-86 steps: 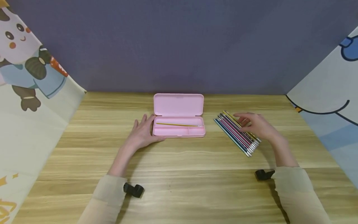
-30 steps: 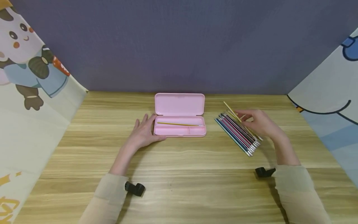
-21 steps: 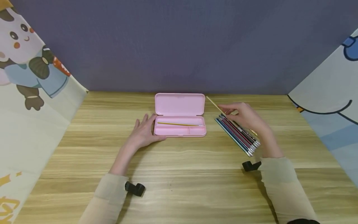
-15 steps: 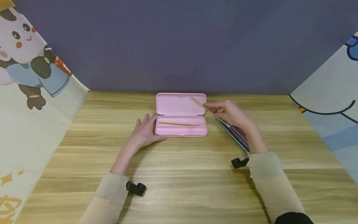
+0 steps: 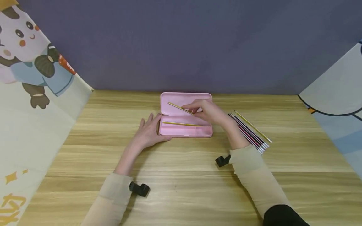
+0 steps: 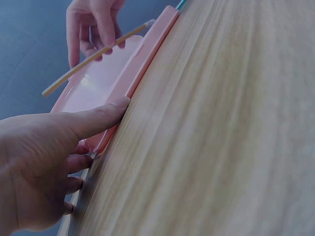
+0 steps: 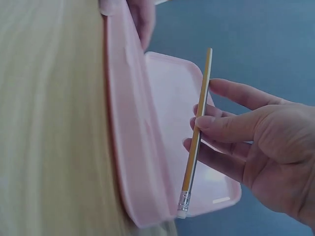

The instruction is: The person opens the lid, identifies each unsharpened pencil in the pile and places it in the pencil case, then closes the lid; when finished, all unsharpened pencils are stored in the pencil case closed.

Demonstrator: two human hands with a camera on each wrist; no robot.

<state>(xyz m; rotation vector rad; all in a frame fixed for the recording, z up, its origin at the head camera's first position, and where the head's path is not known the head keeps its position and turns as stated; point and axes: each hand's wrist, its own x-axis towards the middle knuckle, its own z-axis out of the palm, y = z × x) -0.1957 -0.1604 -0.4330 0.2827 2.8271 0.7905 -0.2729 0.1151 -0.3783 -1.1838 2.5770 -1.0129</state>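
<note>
The pink pencil case [image 5: 176, 132] lies open at the back of the table, its lid leaning back. My left hand [image 5: 147, 133] holds its left end, thumb along the front edge and fingers at the far side. Thumb and fingertips of my right hand [image 5: 209, 111] pinch a yellow pencil [image 7: 192, 162] above the case, in front of the lid; its white eraser end shows in the right wrist view. Another yellow pencil [image 5: 181, 124] lies in the long back compartment. Smaller compartments run along the front.
Right of the case lie several dark and maroon striped pencils [image 5: 251, 135], partly hidden by the right forearm. One yellow pencil [image 5: 253, 126] lies just beyond them. A dark grey wall [image 5: 195, 47] stands behind the wooden table [image 5: 175, 175].
My right hand has picked a yellow pencil from the bundle and carried it left over the case. The left hand stays at the case's left end.
</note>
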